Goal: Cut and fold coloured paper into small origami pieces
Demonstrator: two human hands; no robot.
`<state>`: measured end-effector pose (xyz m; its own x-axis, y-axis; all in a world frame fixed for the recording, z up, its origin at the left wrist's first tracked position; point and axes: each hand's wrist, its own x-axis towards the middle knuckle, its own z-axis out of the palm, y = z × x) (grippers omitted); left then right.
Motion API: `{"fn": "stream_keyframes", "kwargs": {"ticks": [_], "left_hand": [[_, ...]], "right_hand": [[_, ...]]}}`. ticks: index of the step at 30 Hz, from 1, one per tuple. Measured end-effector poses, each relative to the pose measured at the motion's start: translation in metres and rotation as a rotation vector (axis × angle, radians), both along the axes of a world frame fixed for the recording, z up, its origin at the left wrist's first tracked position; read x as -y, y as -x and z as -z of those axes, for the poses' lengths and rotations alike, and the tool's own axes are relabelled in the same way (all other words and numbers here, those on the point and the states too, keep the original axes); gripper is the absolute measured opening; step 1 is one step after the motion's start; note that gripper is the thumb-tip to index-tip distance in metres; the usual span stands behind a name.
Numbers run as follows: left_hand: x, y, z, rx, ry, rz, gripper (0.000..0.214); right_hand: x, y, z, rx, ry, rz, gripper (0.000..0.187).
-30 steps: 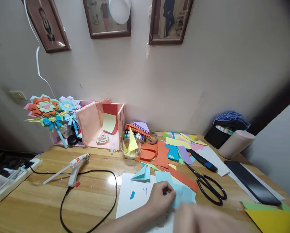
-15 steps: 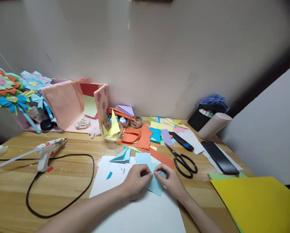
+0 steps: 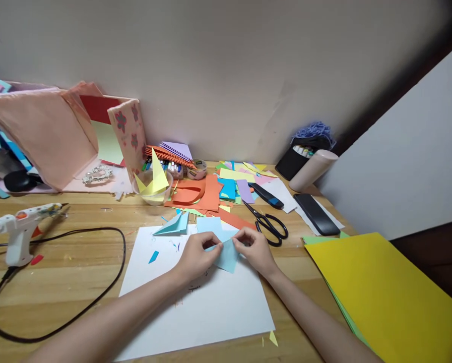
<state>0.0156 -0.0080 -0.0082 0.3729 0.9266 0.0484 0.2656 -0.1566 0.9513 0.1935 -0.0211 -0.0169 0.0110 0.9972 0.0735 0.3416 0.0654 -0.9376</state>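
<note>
My left hand [image 3: 200, 255] pinches the left edge of a light blue piece of paper [image 3: 228, 258]. On its other side, my right hand [image 3: 256, 249] pinches the same piece between thumb and fingers. The paper is held just above a white sheet [image 3: 195, 320] marked with small pen scribbles. Another light blue paper [image 3: 209, 225] lies behind my hands, partly covered by them. To the left, a folded light blue paper [image 3: 175, 225] rests on the sheet's far edge, and a small dark blue scrap [image 3: 153, 257] lies nearer.
Black-handled scissors [image 3: 271, 227] lie right of my hands, by a black cutter [image 3: 267, 195] and a phone [image 3: 316, 214]. A hot glue gun [image 3: 21, 234] with its looping cable is at left. Yellow paper [image 3: 384, 292] covers the right front; coloured scraps [image 3: 210, 191] lie behind.
The view has swung right and closer, so the surroundings sit further left. The held blue paper has been turned or folded and shows a smaller shape between my hands.
</note>
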Motion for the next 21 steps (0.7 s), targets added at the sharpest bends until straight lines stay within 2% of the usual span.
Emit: {"fn": "stream_keyframes", "kwargs": {"ticks": [2,4,9,12,17,21], "left_hand": [[-0.001,0.001,-0.002,0.011,0.017,-0.006,0.018],[-0.002,0.002,-0.004,0.020,0.035,0.004,0.018],[0.000,0.002,-0.010,0.015,0.041,0.123,0.019],[0.001,0.001,-0.011,-0.034,0.032,0.162,0.018],[0.000,0.001,-0.007,-0.115,0.016,0.190,0.007],[-0.002,0.001,-0.004,-0.111,0.049,0.175,0.007]], "right_hand": [[-0.002,-0.007,0.001,-0.028,-0.008,0.079,0.016],[-0.002,-0.009,0.001,-0.067,-0.021,0.098,0.017],[0.009,0.002,-0.004,-0.044,-0.044,-0.110,0.016],[0.014,0.006,-0.006,0.007,-0.051,-0.136,0.017],[0.012,-0.004,-0.011,0.086,-0.078,-0.086,0.017],[0.004,-0.021,-0.012,0.067,-0.067,-0.008,0.020]]}}
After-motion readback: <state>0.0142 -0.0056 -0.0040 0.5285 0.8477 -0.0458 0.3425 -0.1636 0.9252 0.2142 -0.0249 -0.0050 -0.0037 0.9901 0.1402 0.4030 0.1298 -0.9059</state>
